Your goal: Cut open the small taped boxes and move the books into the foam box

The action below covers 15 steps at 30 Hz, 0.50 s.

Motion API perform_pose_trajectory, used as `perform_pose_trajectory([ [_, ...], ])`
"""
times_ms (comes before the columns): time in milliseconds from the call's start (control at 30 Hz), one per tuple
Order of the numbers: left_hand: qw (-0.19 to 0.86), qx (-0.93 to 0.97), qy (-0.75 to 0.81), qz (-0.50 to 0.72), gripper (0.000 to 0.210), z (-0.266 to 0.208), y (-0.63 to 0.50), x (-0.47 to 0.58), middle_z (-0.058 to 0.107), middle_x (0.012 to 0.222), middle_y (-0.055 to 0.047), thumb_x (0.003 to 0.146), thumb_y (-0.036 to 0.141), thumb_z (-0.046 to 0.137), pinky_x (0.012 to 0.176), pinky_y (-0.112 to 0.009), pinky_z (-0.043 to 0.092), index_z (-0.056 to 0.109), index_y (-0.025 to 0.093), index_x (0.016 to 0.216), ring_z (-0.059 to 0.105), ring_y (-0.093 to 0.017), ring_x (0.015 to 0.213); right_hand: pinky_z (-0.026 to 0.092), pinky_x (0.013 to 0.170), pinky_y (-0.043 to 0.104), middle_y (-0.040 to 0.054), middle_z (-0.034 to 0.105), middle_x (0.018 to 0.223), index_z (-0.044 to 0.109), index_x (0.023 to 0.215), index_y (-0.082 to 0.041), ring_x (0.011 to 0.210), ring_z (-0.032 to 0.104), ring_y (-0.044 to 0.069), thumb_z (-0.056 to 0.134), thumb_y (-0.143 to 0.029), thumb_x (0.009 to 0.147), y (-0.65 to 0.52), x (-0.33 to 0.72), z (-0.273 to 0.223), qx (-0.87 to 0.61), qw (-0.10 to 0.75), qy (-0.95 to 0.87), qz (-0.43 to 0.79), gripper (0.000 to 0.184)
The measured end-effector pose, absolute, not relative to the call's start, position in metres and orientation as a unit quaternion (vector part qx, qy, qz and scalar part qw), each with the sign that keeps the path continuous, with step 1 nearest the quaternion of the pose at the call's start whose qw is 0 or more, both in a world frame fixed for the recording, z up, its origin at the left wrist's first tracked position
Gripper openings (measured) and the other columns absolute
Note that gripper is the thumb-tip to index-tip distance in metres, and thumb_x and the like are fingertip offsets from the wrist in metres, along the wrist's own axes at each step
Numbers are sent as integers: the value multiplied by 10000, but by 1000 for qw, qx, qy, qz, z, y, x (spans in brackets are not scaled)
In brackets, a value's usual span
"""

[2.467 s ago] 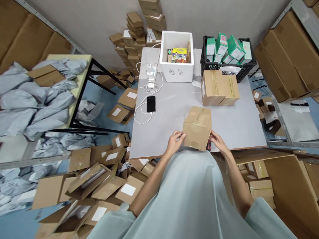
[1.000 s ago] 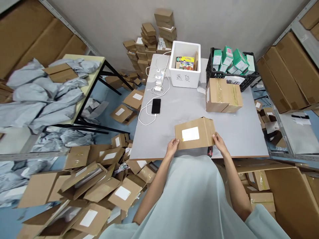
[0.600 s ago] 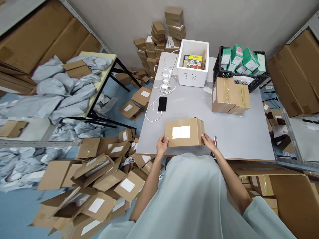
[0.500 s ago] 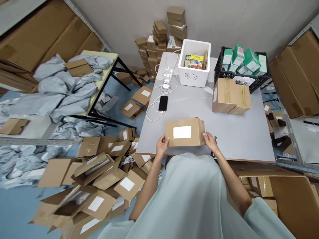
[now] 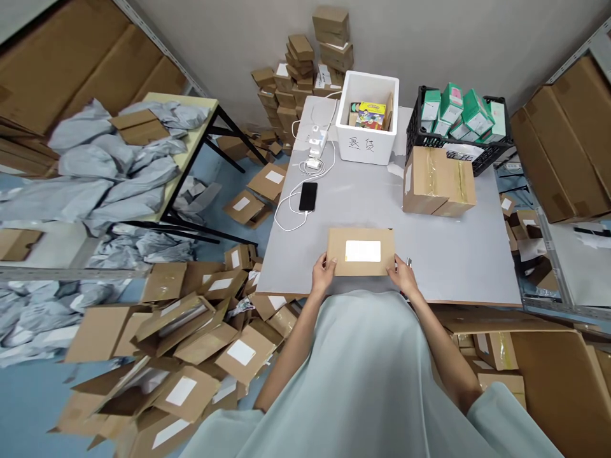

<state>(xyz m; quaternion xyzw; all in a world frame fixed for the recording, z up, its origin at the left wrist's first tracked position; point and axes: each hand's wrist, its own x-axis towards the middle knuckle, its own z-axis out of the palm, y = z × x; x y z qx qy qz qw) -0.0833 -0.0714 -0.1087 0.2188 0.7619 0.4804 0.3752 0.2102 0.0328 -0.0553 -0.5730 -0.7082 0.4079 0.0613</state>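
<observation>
Between my hands is a brown cardboard box [image 5: 340, 251] with a white label on the face turned up towards me, near the front edge of the grey table [image 5: 458, 264]. My left hand [image 5: 324, 275] grips its lower left corner, thumb on the front face. At the lower right corner, my right hand [image 5: 402, 276] holds the box with the fingers behind it. A small, partly hidden object [image 5: 409, 261] lies just beyond my right hand.
A phone [image 5: 308, 196] on a charging cable lies behind the box. Taped cartons [image 5: 432, 184], a black crate [image 5: 482, 152] of green boxes and a white foam box [image 5: 366, 145] stand farther back. Opened cartons [image 5: 191, 343] cover the floor at left; a large carton [image 5: 548, 381] is at right.
The box has turned so its labelled face is square to me and its right side no longer shows. It has shifted slightly right, with both hands still on it.
</observation>
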Motion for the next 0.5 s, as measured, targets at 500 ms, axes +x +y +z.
perform_pose_trajectory([
  [500, 275, 238, 802, 475, 452, -49, -96, -106, 744, 1406, -174, 1008, 473, 646, 1100, -432, 591, 780, 180, 1325, 726, -299, 1248, 699, 897, 457, 89, 840, 1273, 759, 1431, -241, 941, 829, 271, 781, -531, 885, 35, 201, -74, -481, 127, -578, 647, 619],
])
